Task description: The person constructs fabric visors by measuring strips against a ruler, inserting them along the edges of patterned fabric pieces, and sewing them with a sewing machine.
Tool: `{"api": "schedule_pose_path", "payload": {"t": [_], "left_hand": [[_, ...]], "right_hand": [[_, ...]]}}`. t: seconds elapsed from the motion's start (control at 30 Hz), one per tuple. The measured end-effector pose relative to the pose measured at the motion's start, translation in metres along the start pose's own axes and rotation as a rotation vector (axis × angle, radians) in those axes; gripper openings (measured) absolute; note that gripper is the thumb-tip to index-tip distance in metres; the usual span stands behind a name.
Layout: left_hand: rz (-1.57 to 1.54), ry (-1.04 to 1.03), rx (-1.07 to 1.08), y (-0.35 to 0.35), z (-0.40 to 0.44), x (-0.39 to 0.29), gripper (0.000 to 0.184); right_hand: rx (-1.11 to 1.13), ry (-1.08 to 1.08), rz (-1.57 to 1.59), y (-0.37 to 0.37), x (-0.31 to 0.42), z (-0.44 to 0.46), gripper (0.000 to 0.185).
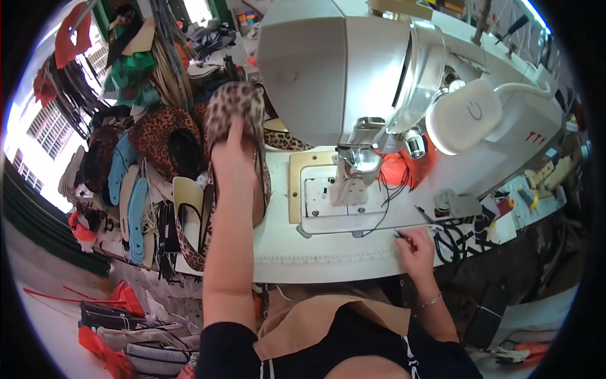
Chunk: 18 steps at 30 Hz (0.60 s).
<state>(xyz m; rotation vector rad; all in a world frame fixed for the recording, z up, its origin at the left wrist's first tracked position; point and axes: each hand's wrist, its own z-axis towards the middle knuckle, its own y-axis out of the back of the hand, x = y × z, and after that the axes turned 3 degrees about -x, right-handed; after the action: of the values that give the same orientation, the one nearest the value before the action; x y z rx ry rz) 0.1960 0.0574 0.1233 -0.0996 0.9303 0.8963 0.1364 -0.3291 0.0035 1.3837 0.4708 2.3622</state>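
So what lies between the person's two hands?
In the head view, the plate beneath the sewing machine and white tabletop lie between the left hand and right hand.

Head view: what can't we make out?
All in the head view:
Left hand: blurred, grip partly hidden by the leopard piece.
Dark thing at the right hand: too small to identify.
Ruler: numbers too small.
Machine: cut off by the top edge.

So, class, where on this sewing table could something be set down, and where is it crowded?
Bare: the table's ruler-marked front strip, bordered by the left forearm, needle plate and right hand. Crowded: leopard-print pieces and blue strips at left; black straps at right.
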Motion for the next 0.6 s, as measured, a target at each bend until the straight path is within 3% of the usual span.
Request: {"api": "schedule_pose_path", "payload": {"t": [0.03, 0.07, 0.1, 0.3, 0.47, 0.57, 0.6], "left_hand": [[-0.747, 0.307, 0.007, -0.015, 0.038, 0.004, 0.028], [-1.173, 0.590, -0.109, -0.029, 0.077, 0.008, 0.026], [-1.271, 0.649, -0.131, -0.045, 0.105, 0.016, 0.026], [-1.037, 0.445, -0.016, -0.132, 0.121, 0.063, 0.024], [-0.549, -0.014, 0.060, -0.177, 0.048, 0.105, 0.023], [-0.301, 0.148, 0.041, -0.128, -0.037, 0.030, 0.019], [-0.293, 0.111, 0.038, -0.116, -0.070, 0.001, 0.019]], "right_hand": [[0.015, 0.016, -0.039, -0.002, -0.005, -0.007, 0.021], [0.030, 0.017, -0.071, -0.004, -0.003, -0.014, 0.021], [0.041, 0.019, -0.103, -0.008, 0.000, -0.020, 0.022], [-0.039, 0.134, -0.234, -0.019, -0.007, -0.031, 0.027], [-0.032, 0.126, -0.157, -0.015, -0.002, -0.026, 0.032], [0.001, 0.156, -0.199, -0.011, 0.002, -0.023, 0.032], [0.009, 0.136, -0.195, -0.013, 0.001, -0.022, 0.032]]}}
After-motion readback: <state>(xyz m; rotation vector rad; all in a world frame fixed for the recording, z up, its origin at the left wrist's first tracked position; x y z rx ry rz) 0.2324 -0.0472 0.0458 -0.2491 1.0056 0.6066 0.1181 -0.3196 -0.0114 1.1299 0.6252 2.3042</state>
